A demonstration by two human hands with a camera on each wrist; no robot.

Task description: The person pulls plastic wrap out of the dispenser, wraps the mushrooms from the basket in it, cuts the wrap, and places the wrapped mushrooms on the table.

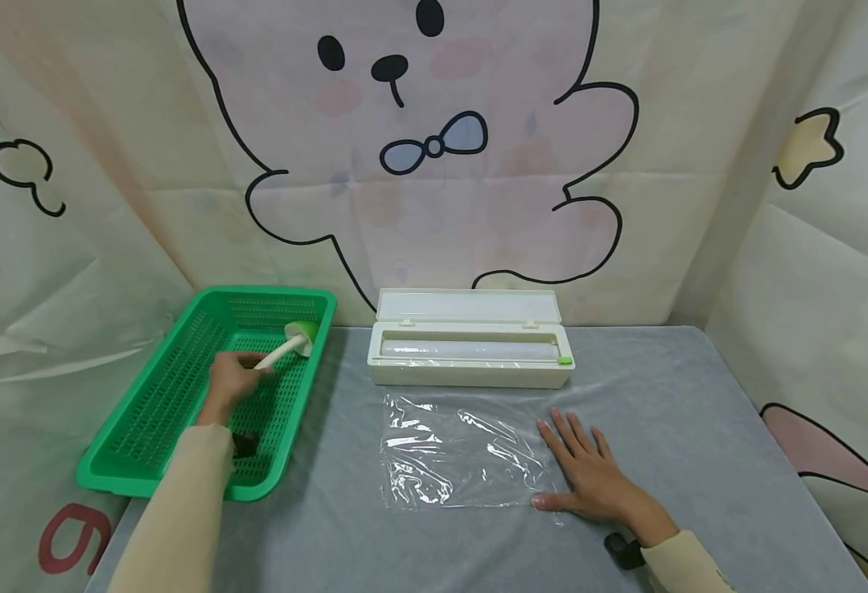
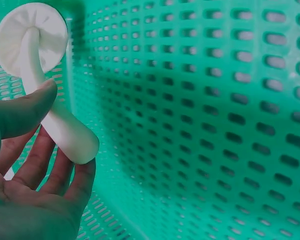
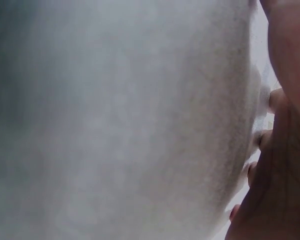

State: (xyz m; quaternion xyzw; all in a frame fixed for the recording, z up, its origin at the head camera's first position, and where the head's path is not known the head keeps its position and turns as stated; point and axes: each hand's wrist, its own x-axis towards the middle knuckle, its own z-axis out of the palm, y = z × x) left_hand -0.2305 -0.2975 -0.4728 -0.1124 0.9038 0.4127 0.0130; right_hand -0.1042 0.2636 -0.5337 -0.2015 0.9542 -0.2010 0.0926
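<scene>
Two hands at work on my feed: the left hand (image 1: pixel 230 380) grips a white toy mushroom (image 2: pixel 42 85) by its stem inside the green basket (image 1: pixel 145 461). My right hand (image 1: pixel 590 478) lies flat, fingers spread, on the plastic wrap sheet (image 1: pixel 456 453) before the wrap dispenser (image 1: pixel 469 350).

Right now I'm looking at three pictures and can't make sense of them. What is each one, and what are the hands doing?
There is no machine: a person works with bare hands, wearing three cameras. The wide picture is from the head, the others from each wrist. On the grey table stand a green basket and an open white wrap dispenser, with a sheet of cling film in front. The left hand, inside the basket, grips a white toy mushroom by its stem between thumb and fingers. The right hand lies flat on the film's edge; its wrist view shows only blurred cloth.
</scene>
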